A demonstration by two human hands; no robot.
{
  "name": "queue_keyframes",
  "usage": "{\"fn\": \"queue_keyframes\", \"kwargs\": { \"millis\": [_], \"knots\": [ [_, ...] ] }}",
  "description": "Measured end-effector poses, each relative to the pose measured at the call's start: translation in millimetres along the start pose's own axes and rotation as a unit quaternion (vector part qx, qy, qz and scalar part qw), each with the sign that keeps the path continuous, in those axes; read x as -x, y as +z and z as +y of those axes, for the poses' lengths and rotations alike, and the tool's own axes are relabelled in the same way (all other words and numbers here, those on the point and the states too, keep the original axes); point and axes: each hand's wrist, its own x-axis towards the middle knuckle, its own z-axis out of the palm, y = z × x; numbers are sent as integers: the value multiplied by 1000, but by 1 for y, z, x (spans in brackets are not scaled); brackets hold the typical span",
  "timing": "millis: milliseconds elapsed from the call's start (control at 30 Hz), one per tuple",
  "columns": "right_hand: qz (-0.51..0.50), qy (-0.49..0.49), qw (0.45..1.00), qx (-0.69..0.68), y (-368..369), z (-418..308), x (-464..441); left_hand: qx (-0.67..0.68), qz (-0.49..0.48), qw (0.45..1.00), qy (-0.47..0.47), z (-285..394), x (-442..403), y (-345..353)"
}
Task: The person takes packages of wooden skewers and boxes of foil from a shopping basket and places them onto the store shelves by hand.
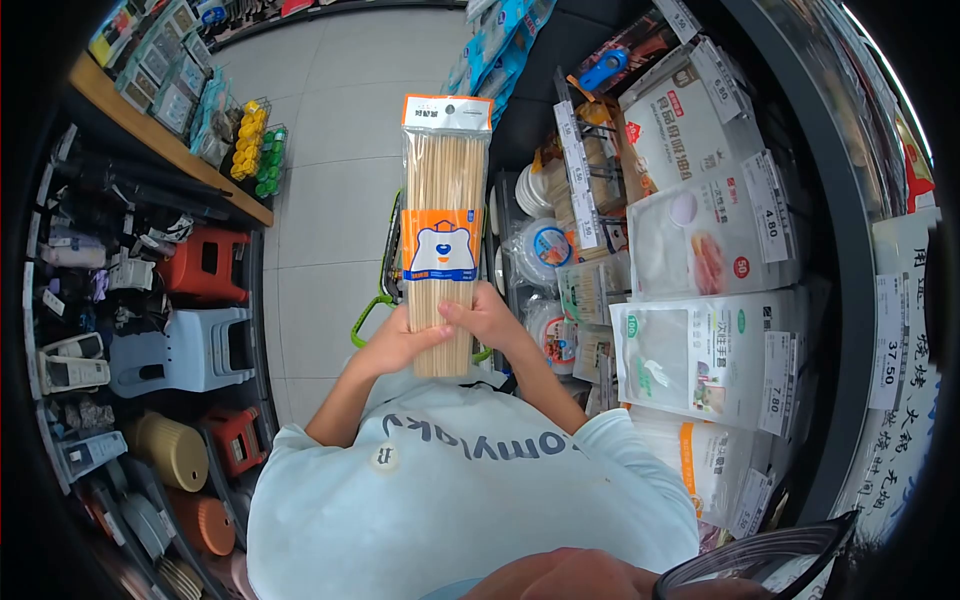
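A long clear pack of thin wooden skewers (440,180) is held upright in front of my chest. It has an orange and white header and an orange label with a white bear's face. My left hand (399,340) grips the lower left side, its thumb across the front. My right hand (484,318) closes on the lower right side, its thumb also on the front. The fingers behind the pack are hidden. Below and behind the pack, part of a basket with a green handle (368,322) shows.
On the right, a rack holds packs of disposable gloves (665,350), more skewer packs (598,165) and round tubs (549,246), with price tags. The left shelves carry a red stool (203,265), a grey-blue stool (180,350) and bins. A grey tiled aisle (325,200) runs ahead.
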Motion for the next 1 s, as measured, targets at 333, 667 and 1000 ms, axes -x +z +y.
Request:
{"fn": "queue_keyframes", "kwargs": {
  "millis": [333,667,1000],
  "knots": [
    [3,28,999,28,1,-6,3,-33,-14,999,36,-2,1,0],
    [-3,5,1000,-18,-1,0,5,-8,-41,999,15,-8,-2,0],
    [0,10,1000,-15,-2,1,3,13,-24,999,37,-8,-4,5]
  ]
}}
